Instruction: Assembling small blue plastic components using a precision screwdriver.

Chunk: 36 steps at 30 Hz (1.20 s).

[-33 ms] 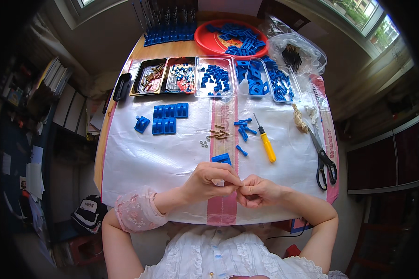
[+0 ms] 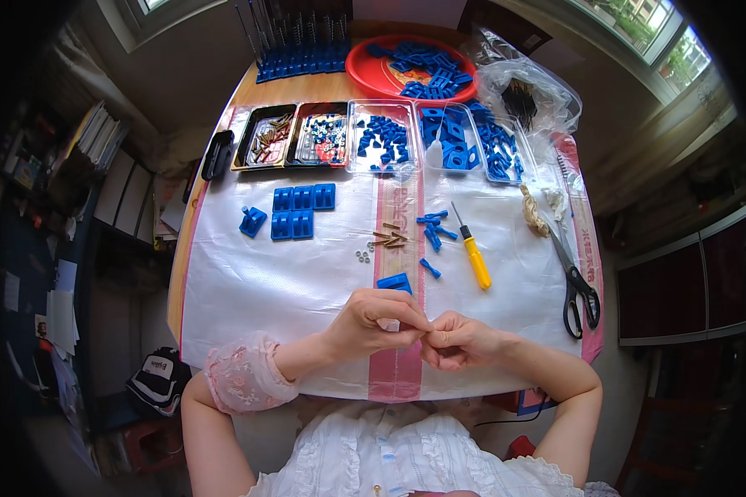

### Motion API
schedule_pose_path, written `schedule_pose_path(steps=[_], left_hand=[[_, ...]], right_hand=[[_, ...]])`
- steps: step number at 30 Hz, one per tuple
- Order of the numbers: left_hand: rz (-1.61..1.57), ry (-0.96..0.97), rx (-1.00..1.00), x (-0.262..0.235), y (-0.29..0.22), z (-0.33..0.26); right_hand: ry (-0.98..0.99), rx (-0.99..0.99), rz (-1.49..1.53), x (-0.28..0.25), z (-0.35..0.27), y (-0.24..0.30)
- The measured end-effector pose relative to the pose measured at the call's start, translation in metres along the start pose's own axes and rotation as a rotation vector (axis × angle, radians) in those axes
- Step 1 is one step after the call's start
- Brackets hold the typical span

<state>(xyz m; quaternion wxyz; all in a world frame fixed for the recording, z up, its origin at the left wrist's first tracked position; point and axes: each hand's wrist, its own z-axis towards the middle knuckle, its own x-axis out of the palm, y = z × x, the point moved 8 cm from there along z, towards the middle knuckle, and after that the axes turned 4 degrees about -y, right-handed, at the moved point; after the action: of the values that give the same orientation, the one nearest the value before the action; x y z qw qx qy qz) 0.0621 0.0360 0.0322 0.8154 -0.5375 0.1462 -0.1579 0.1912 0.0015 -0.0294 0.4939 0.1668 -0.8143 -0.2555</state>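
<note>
My left hand (image 2: 373,323) and my right hand (image 2: 464,341) meet fingertip to fingertip over the front of the white sheet (image 2: 290,290). Both pinch one small part between them, and the fingers hide almost all of it. A blue plastic block (image 2: 395,282) lies just behind my left hand. Further back are a few small blue pieces (image 2: 433,230), some brass screws (image 2: 392,238) and tiny washers (image 2: 362,256). A yellow-handled screwdriver (image 2: 475,261) lies beyond my right hand.
Scissors (image 2: 576,286) and a twist of twine (image 2: 535,211) lie at the right edge. Flat blue plates (image 2: 301,210) sit left of centre. Trays of screws (image 2: 263,137) and blue parts (image 2: 381,141) line the back, with a red round tray (image 2: 373,70) and a plastic bag (image 2: 526,91) behind.
</note>
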Motion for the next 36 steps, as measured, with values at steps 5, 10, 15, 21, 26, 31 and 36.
schedule_pose_path(steps=[5,10,15,21,26,31,36], left_hand=[[-0.186,-0.006,-0.194,0.001,0.016,-0.003],[-0.256,-0.043,-0.351,-0.003,0.023,-0.004],[-0.162,-0.096,-0.255,-0.025,0.019,-0.001],[-0.010,-0.288,-0.158,-0.071,0.011,0.010],[0.116,-0.255,-0.189,-0.069,0.012,0.014],[0.350,-0.221,-0.111,-0.062,0.012,0.014],[0.538,-0.145,0.029,-0.047,0.000,0.014]], right_hand=[[-0.013,-0.002,-0.025,-0.001,0.000,0.002],[-0.095,-0.049,-0.085,-0.009,-0.002,0.008],[-0.333,-0.267,-0.513,-0.018,-0.011,0.037],[-0.790,-0.897,-1.722,0.021,-0.031,0.091],[-0.786,-0.867,-1.969,0.013,-0.023,0.083],[-0.767,-0.876,-1.971,0.008,-0.025,0.081],[-0.816,-0.960,-1.877,0.012,-0.030,0.085]])
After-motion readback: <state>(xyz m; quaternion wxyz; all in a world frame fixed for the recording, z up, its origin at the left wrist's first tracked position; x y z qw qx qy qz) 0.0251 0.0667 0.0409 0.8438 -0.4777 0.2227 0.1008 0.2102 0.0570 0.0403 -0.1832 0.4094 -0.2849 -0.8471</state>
